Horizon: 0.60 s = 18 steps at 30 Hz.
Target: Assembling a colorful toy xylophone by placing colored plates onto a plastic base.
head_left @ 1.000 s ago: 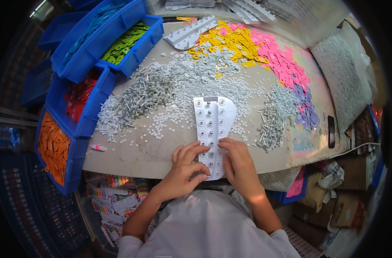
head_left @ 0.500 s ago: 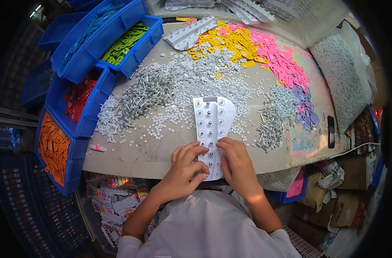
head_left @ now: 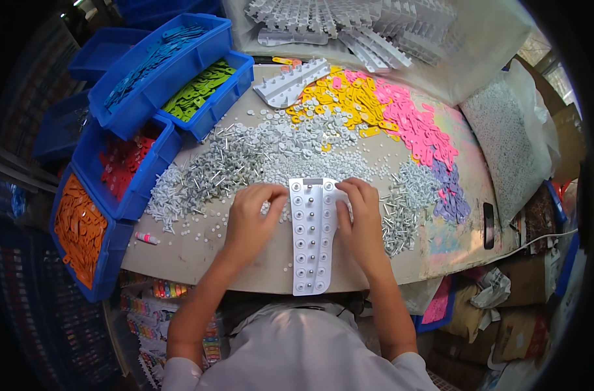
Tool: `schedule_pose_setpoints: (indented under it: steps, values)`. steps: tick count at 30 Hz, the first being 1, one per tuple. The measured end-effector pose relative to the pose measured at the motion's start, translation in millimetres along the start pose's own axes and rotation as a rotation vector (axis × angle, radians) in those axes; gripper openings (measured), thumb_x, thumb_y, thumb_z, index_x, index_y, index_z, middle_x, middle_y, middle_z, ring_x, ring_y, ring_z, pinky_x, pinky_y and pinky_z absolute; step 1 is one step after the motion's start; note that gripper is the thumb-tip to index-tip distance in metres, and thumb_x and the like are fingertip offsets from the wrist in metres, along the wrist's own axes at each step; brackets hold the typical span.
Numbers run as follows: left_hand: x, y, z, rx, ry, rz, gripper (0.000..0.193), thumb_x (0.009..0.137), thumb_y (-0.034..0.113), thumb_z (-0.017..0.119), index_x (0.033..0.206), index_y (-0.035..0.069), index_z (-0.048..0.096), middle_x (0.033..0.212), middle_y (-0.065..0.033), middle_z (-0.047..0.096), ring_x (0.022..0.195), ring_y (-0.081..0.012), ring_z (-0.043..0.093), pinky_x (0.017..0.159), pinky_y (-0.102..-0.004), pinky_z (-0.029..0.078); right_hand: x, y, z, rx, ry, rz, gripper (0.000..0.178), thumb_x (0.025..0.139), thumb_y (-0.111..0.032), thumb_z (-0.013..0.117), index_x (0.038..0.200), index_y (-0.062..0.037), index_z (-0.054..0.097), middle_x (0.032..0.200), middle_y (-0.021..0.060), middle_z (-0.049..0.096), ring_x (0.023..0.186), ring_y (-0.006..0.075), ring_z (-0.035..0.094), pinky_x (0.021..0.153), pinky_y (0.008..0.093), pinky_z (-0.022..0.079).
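A white plastic holder (head_left: 297,244) with one curved side lies lengthwise in front of me. Round white pieces sit in a row along each of its sides, and silver metal pins line its middle channel. My left hand (head_left: 253,218) is beside the holder's far left end, its fingers curled in toward the thumb; anything between the tips is too small to make out. At the far right edge, my right hand (head_left: 363,225) has thumb and forefinger apart, with nothing visible between them.
Beyond the holder spread piles of metal pins (head_left: 222,159), white caps (head_left: 310,156), and yellow (head_left: 346,104), pink (head_left: 417,127) and purple tags (head_left: 450,195). Blue bins (head_left: 118,212) stand left. A phone (head_left: 488,225) and a clear bag (head_left: 505,124) are right.
Both hands have moved from the holder's near half to its far end. My view has tilted up, so the holder and table sit lower in the picture.
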<state>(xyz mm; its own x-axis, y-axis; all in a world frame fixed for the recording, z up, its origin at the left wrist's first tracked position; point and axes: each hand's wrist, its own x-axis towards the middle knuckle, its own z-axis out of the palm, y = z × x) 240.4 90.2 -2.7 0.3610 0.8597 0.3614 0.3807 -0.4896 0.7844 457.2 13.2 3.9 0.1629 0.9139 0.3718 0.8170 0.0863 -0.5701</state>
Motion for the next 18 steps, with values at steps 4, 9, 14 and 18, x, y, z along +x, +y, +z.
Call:
schedule_pose_setpoints:
  steps: [4, 9, 14, 18]
  values:
    - [62.4, -41.1, 26.1, 0.075, -0.021, 0.086, 0.009, 0.091, 0.009, 0.072, 0.097, 0.003, 0.075, 0.093, -0.0118, 0.073, 0.088, -0.0281, 0.069, 0.082, -0.0398, 0.053, 52.9, 27.8, 21.9, 0.023, -0.051, -0.047, 0.018, 0.092, -0.004, 0.066, 0.11, -0.0016, 0.069, 0.111, 0.0163, 0.067, 0.108, 0.0351, 0.062, 0.095, 0.0426, 0.049]
    - [99.7, -49.5, 48.9, 0.201, -0.084, 0.118, 0.013, 0.09, 0.017, 0.073, 0.094, 0.005, 0.075, 0.09, -0.0103, 0.072, 0.088, -0.0298, 0.068, 0.082, -0.0424, 0.053, 96.0, 52.4, 51.6, -0.203, -0.087, 0.001, 0.008, 0.09, -0.011, 0.069, 0.093, -0.004, 0.072, 0.09, 0.0143, 0.07, 0.088, 0.0354, 0.066, 0.081, 0.0462, 0.053]
    - [112.8, -58.7, 59.4, 0.246, -0.072, 0.156, 0.008, 0.088, 0.014, 0.073, 0.087, 0.006, 0.073, 0.087, -0.0097, 0.069, 0.091, -0.0303, 0.065, 0.085, -0.0449, 0.05, 105.8, 60.8, 60.5, -0.167, -0.129, 0.069, 0.009, 0.087, -0.013, 0.072, 0.092, -0.0054, 0.071, 0.088, 0.0133, 0.069, 0.087, 0.035, 0.067, 0.079, 0.0463, 0.054]
    - [114.5, -61.0, 64.7, 0.267, -0.106, 0.189, 0.005, 0.086, 0.012, 0.073, 0.087, 0.007, 0.074, 0.088, -0.0087, 0.068, 0.094, -0.0306, 0.064, 0.088, -0.0447, 0.049, 103.8, 62.0, 60.0, -0.156, -0.136, 0.049, 0.009, 0.086, -0.011, 0.073, 0.092, -0.0063, 0.07, 0.089, 0.0118, 0.07, 0.091, 0.034, 0.067, 0.081, 0.0458, 0.054]
